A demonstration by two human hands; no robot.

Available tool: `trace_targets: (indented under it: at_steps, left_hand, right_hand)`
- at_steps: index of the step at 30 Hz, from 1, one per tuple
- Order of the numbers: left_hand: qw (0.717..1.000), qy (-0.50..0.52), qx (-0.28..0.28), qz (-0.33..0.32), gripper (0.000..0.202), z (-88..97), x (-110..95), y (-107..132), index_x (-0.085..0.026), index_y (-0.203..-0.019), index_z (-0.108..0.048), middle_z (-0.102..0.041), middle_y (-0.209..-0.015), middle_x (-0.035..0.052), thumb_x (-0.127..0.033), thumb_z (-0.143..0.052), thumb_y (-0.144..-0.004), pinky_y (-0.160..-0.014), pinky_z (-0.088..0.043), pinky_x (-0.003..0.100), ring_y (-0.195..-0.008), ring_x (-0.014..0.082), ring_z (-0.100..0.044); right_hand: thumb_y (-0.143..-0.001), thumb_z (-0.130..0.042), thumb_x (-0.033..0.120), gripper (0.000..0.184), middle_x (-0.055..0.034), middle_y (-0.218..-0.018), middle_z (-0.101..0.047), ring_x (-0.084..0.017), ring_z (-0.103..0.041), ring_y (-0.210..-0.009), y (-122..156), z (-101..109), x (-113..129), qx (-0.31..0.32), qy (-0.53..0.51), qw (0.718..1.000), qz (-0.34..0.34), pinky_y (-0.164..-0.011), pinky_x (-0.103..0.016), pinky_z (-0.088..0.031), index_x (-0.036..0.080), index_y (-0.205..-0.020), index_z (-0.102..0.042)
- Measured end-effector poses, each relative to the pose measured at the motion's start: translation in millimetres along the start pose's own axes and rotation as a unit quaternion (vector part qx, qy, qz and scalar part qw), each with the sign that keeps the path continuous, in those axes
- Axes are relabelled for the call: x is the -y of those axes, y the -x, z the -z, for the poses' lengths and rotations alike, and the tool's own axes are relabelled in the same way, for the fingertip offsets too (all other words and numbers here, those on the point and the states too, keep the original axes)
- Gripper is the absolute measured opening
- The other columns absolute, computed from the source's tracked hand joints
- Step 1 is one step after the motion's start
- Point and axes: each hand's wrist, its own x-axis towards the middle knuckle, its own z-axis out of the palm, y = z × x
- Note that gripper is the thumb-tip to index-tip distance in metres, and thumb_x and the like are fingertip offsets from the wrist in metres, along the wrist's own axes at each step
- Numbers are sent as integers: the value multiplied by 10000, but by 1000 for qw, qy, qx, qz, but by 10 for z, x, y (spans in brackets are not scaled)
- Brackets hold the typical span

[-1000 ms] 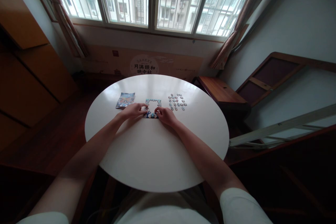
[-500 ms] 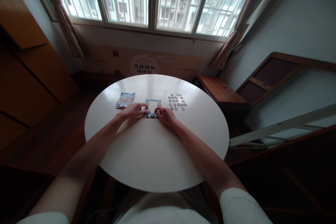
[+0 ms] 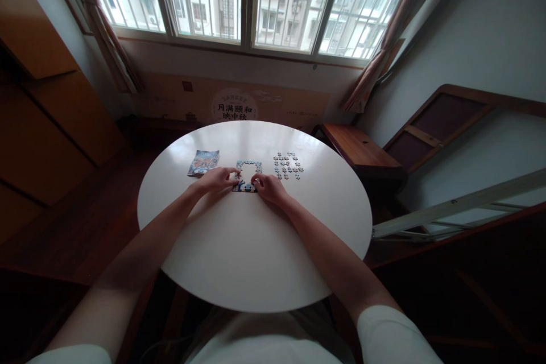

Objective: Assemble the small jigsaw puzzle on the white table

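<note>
Well, on the worktop (image 3: 256,256), left hand (image 3: 216,178) and right hand (image 3: 269,186) curl partly closed at nine and four o'clock of the puzzle (image 3: 246,187), toward twelve from centre; any grip is unclear. Probably light, stiff, joints fragile: hold opposite edges.
</note>
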Motion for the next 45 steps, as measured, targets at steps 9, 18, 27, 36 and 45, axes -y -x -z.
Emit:
trace_targets:
  at_steps: [9,18,27,36,45]
  left_hand:
    - [1000,3,1,0,544,12,-22,13,-202,-1254,-662,-650,-689,5,-532,-540,-839,-568,-312,243,-600,156,-549]
    - [1000,-4,7,3,549,10,-17,0,-206,-1259,-657,-642,-681,2,-540,-532,-842,-566,-307,239,-611,157,-554]
    - [1000,2,2,1,548,-11,16,-12,-207,-1266,-655,-629,-664,-5,-532,-539,-840,-555,-298,241,-600,154,-545]
    - [1000,-2,2,2,536,-2,0,5,-201,-1258,-659,-607,-637,-12,-518,-539,-842,-562,-292,243,-580,146,-520]
    - [1000,-5,-2,-3,543,-28,49,-27,-208,-1260,-660,-609,-644,-11,-534,-539,-843,-559,-290,242,-571,142,-513]
  right_hand:
    - [-922,-491,288,269,-37,-862,-735,-192,-664,-811,7,12,8,2,-3,1000,-1,-754,-258,-433,264,-1078,-709]
    - [-921,-484,282,283,-34,-890,-736,-183,-659,-815,8,21,15,7,-3,1000,-4,-770,-255,-430,258,-1096,-705]
    - [-921,-489,289,278,-33,-868,-731,-185,-656,-810,0,7,0,7,-3,1000,-3,-758,-255,-425,263,-1092,-706]
    - [-916,-490,293,274,-30,-844,-726,-186,-650,-792,-10,-10,-5,0,-10,1000,2,-738,-254,-411,269,-1078,-710]
    - [-919,-488,287,277,-36,-860,-730,-186,-651,-799,0,13,13,3,-8,1000,3,-750,-252,-414,262,-1084,-708]
